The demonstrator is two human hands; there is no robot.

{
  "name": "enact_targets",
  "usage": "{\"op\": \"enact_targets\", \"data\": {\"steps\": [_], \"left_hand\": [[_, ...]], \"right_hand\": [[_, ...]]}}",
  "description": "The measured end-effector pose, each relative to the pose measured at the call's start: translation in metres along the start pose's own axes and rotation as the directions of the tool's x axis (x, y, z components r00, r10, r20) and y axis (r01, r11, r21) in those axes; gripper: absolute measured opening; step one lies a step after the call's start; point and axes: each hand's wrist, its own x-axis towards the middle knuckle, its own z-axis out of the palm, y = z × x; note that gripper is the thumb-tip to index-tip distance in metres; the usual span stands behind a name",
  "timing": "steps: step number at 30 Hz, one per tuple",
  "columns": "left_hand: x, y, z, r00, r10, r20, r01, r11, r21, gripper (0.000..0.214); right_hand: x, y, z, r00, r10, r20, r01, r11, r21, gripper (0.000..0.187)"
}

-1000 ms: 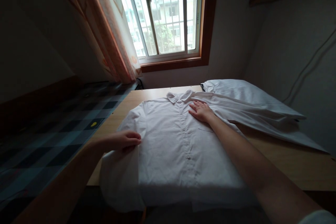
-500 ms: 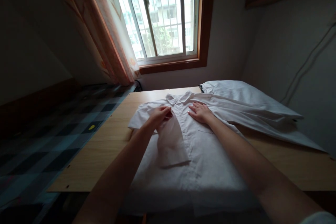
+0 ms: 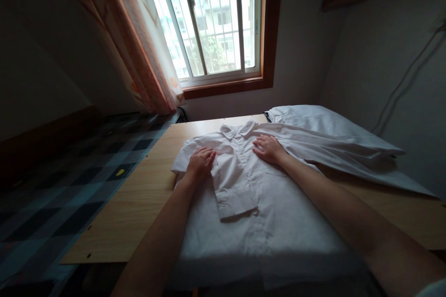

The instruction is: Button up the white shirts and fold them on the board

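A white long-sleeved shirt lies front up, its collar toward the window and its lower end over the near edge of the board. One sleeve is folded in across the front, its cuff near the button strip. My left hand rests on that sleeve by the fold, fingers laid out flat. On the chest above the pocket, my right hand lies palm down with fingers spread. The other sleeve stretches out to the right.
Beneath the shirt is a pale wooden board. A dark checked cloth covers the surface at the left. White folded fabric sits at the back right. Behind stand a window and an orange-patterned curtain.
My left hand has let go of the sleeve and moved left and slightly down onto the fabric. The sleeve now lies flat, its cuff a little farther right. My right hand stays on the chest.
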Motion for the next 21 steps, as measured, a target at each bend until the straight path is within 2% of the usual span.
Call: {"op": "enact_targets", "data": {"steps": [2,5,7,9,11,13,16,21], "left_hand": [[0.002,-0.007,0.005,1.0,-0.025,0.014,0.024,0.997,0.075,0.04],[0.003,-0.008,0.011,0.996,-0.055,0.063,0.047,0.991,0.127,0.04],[0.003,-0.007,0.014,0.993,-0.073,0.093,0.059,0.988,0.139,0.041],[0.001,-0.007,0.017,0.99,-0.082,0.111,0.066,0.988,0.141,0.043],[0.0,-0.008,0.019,0.989,-0.085,0.117,0.068,0.988,0.138,0.044],[0.0,-0.008,0.021,0.99,-0.086,0.114,0.07,0.988,0.136,0.044],[0.0,-0.008,0.021,0.989,-0.098,0.111,0.083,0.988,0.133,0.044],[0.0,-0.005,0.018,0.987,-0.096,0.129,0.08,0.989,0.128,0.044]], "right_hand": [[-0.005,-0.008,-0.007,0.996,-0.083,-0.038,0.083,0.997,-0.003,0.03],[-0.017,-0.035,-0.017,0.986,-0.164,-0.038,0.165,0.986,0.018,0.026],[-0.027,-0.057,-0.022,0.991,-0.135,-0.007,0.135,0.99,0.044,0.024],[-0.037,-0.077,-0.026,0.995,-0.068,0.076,0.062,0.995,0.081,0.024],[-0.045,-0.089,-0.029,0.983,-0.024,0.18,0.001,0.992,0.129,0.037],[-0.05,-0.093,-0.032,0.965,-0.012,0.261,-0.034,0.984,0.172,0.046],[-0.054,-0.089,-0.032,0.949,-0.019,0.315,-0.054,0.974,0.222,0.04],[-0.06,-0.089,-0.025,0.973,-0.036,0.23,-0.063,0.91,0.409,0.023]]}}
